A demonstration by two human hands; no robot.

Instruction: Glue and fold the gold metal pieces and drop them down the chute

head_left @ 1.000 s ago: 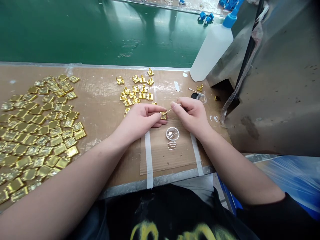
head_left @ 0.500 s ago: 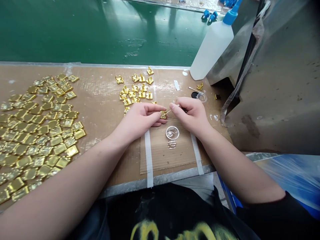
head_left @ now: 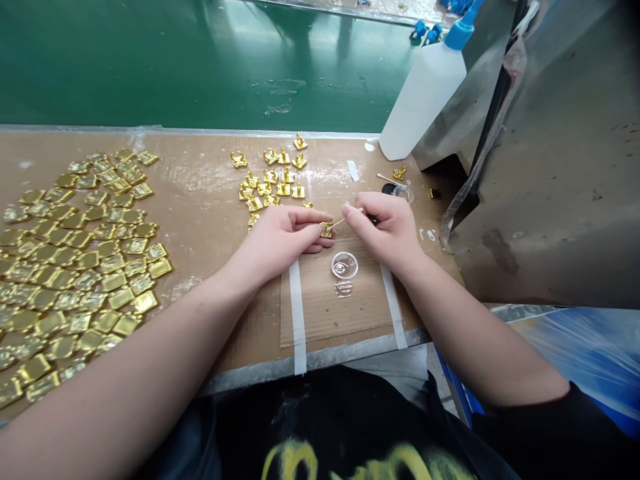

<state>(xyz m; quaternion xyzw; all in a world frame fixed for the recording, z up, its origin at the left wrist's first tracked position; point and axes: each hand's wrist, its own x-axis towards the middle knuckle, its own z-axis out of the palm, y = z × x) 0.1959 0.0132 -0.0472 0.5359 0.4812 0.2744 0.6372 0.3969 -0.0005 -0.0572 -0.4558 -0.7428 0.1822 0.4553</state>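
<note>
Between thumb and fingers my left hand [head_left: 287, 237] grips a small square gold metal piece [head_left: 327, 230], its patterned face turned up. My right hand [head_left: 387, 227] is closed on a thin pale stick [head_left: 339, 222], which looks like a cotton swab; its tip meets or nearly meets the gold piece. Just below the hands, a small clear round dish [head_left: 345, 265] with a shiny clear substance in it lies on a cardboard sheet [head_left: 320, 320] taped down with white strips. Behind my left hand stand several gold pieces with upright loops [head_left: 271, 177].
Many flat gold plates [head_left: 90, 267] cover the left of the table. A white bottle with a blue cap [head_left: 425, 93] stands at the back right, beside a metal panel [head_left: 550, 167]. A cotton swab [head_left: 391, 180] and a black disc [head_left: 389, 189] lie near it. Behind runs a green surface [head_left: 175, 67].
My right hand has shifted slightly to the right, drawing the stick a little back from the gold piece. My left hand and the piece stay in place.
</note>
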